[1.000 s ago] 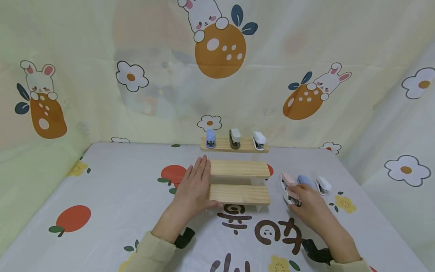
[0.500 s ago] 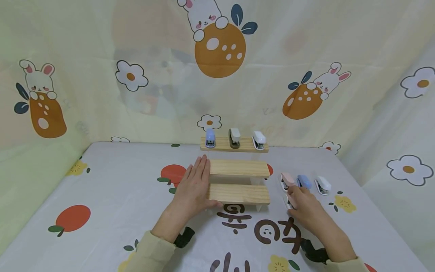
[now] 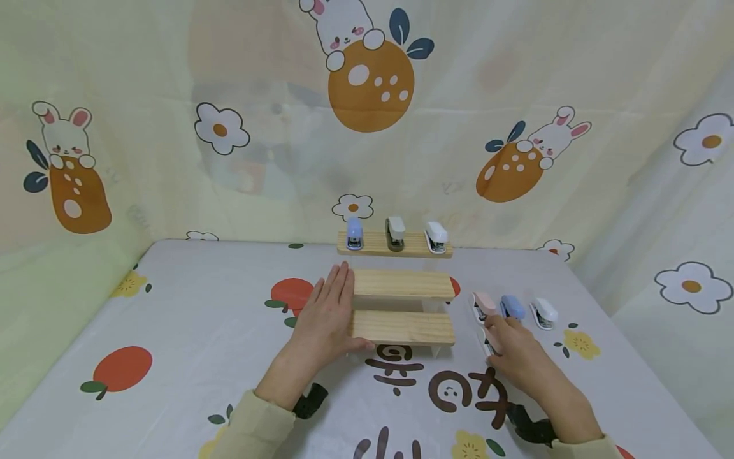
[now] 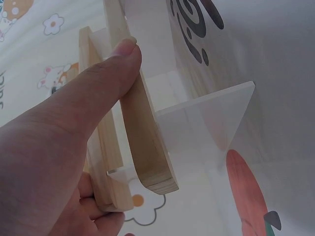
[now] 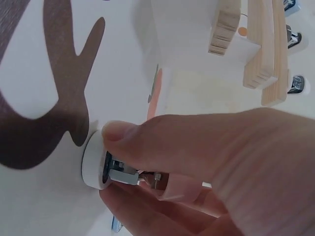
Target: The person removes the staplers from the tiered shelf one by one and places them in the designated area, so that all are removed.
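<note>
My left hand (image 3: 323, 312) lies against the left end of a stepped wooden display stand (image 3: 401, 328) with clear supports. Its fingers are straight in the head view, and in the left wrist view the thumb rests across the lower plank (image 4: 147, 142). On the right, my right hand (image 3: 524, 354) pinches a small stapler (image 5: 94, 162) with a white base and a pink lever, low over the cloth. Fingers hide much of this stapler. Just beyond the hand are a pink stapler (image 3: 484, 304), a blue stapler (image 3: 513, 306) and a white stapler (image 3: 545, 313).
The rear plank (image 3: 374, 244) carries a blue stapler (image 3: 355, 234), a grey stapler (image 3: 395, 234) and a white stapler (image 3: 436, 238). A printed tablecloth (image 3: 189, 344) covers the table, and a patterned curtain (image 3: 275, 172) hangs behind it.
My right hand has shifted slightly and its fingers have closed further over the stapler, whose dark metal part is now covered in the head view. The left hand has not moved.
</note>
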`<action>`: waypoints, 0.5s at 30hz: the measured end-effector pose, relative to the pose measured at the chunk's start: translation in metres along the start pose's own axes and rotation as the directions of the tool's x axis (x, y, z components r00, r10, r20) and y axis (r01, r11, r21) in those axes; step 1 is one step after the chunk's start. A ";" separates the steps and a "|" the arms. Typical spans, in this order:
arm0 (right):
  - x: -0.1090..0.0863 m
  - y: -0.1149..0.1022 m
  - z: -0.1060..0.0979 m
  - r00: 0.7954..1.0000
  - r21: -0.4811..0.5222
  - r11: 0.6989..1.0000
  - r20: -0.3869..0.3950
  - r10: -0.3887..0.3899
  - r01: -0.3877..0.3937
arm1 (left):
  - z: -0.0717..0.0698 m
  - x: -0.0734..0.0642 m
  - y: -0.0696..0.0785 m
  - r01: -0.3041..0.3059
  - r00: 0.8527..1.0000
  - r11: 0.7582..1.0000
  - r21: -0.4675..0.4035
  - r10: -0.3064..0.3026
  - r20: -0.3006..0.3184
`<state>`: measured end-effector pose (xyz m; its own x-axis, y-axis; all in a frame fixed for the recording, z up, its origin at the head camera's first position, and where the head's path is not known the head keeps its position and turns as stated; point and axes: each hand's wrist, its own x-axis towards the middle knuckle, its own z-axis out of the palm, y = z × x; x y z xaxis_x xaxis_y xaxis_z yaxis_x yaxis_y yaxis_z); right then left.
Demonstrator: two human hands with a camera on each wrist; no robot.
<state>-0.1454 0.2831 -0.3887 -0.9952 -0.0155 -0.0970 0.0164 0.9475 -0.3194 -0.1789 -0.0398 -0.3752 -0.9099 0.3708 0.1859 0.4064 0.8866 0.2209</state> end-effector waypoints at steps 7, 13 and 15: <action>0.001 -0.001 0.001 1.000 0.003 1.000 -0.009 0.017 -0.017 | 0.001 0.000 0.000 -0.003 1.000 1.000 0.005 0.003 -0.002; 0.000 -0.001 0.000 1.000 -0.010 1.000 -0.012 0.005 -0.006 | 0.001 0.000 0.000 -0.003 1.000 1.000 0.003 0.003 -0.002; -0.001 -0.001 -0.002 1.000 -0.020 1.000 -0.016 -0.007 0.007 | 0.001 0.000 -0.001 -0.002 1.000 1.000 0.004 0.002 -0.003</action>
<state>-0.1442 0.2830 -0.3863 -0.9967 -0.0173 -0.0793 0.0074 0.9536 -0.3009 -0.1793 -0.0401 -0.3762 -0.9086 0.3721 0.1895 0.4083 0.8867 0.2169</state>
